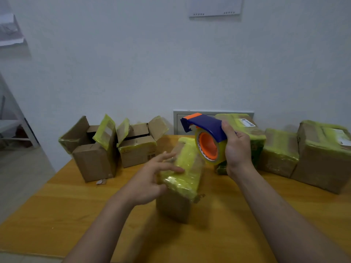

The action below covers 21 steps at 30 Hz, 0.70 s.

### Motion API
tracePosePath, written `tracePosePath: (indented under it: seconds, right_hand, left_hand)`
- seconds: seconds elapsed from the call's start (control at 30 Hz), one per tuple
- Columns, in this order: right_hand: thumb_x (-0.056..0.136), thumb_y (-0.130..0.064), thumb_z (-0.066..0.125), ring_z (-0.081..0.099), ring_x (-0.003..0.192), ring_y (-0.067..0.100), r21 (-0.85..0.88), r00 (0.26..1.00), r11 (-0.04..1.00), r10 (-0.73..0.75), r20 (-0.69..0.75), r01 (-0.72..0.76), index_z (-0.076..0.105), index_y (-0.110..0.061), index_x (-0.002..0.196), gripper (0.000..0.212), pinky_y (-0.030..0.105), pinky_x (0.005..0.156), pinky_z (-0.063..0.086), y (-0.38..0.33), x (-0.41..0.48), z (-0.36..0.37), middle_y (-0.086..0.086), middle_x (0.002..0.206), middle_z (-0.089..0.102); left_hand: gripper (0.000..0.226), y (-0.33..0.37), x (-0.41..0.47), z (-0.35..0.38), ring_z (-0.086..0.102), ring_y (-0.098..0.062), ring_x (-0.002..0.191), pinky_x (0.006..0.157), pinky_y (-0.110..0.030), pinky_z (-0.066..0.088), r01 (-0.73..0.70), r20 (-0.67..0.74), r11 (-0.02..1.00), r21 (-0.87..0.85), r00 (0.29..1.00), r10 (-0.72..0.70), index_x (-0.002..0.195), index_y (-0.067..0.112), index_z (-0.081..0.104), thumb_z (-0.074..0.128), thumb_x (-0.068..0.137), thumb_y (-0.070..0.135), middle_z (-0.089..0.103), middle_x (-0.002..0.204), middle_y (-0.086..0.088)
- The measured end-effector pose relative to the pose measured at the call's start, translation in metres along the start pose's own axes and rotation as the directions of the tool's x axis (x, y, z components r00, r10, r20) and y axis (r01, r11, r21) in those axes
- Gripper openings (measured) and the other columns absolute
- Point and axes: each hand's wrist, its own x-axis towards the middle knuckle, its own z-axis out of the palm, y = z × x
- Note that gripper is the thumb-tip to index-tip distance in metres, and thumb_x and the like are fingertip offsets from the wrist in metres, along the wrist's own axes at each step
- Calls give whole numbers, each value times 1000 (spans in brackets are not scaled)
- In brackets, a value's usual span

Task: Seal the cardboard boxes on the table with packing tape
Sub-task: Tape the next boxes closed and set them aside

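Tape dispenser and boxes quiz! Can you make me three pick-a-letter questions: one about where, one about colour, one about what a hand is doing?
1. Where do the open-flapped boxes stand?
A) left side of the table
B) right side
C) on the floor

2. What colour is the tape dispenser cover?
A) pink
B) blue
C) white

3. What is the right hand doing?
A) lying flat
B) holding scissors
C) gripping the tape dispenser

Answers: 1 A, their flaps stick up at the left; 2 B, a blue cover over an orange hub; 3 C, its fingers curl round the cover.
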Motion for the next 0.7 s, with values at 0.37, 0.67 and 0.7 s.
tracePosePath:
  seconds: [0.37, 0.67, 0.7]
  right_hand:
    - [101, -35, 57, 68, 73, 18, -25, 992, 1000, 3, 128, 0, 78, -22, 73, 38, 40, 77, 53, 4, -7, 12, 0, 74, 75]
    - [84, -41, 72, 62, 74, 28, -5, 971, 997, 72, 229, -73, 74, -11, 71, 32, 38, 74, 51, -6, 7, -12, 11, 73, 67]
    - [84, -39, 72, 62, 71, 27, 11, 966, 995, 96, 238, -102, 74, -13, 70, 30, 35, 69, 52, -8, 10, -17, 10, 71, 67]
  left_hand:
    - [78, -12, -9, 1, 27, -6, 141, 112, -42, 39, 110, -165, 961, 252, 984, -69, 128, 61, 57, 72, 57, 88, 34, 148, 20]
    - [65, -3, 1, 31, 34, -4, 123, 103, -30, 43, 133, -349, 966, 222, 936, -48, 125, 53, 66, 81, 64, 71, 36, 129, 17]
    - [63, -2, 3, 33, 35, -4, 123, 104, -31, 45, 131, -348, 969, 210, 936, -51, 124, 53, 67, 82, 64, 68, 37, 128, 17]
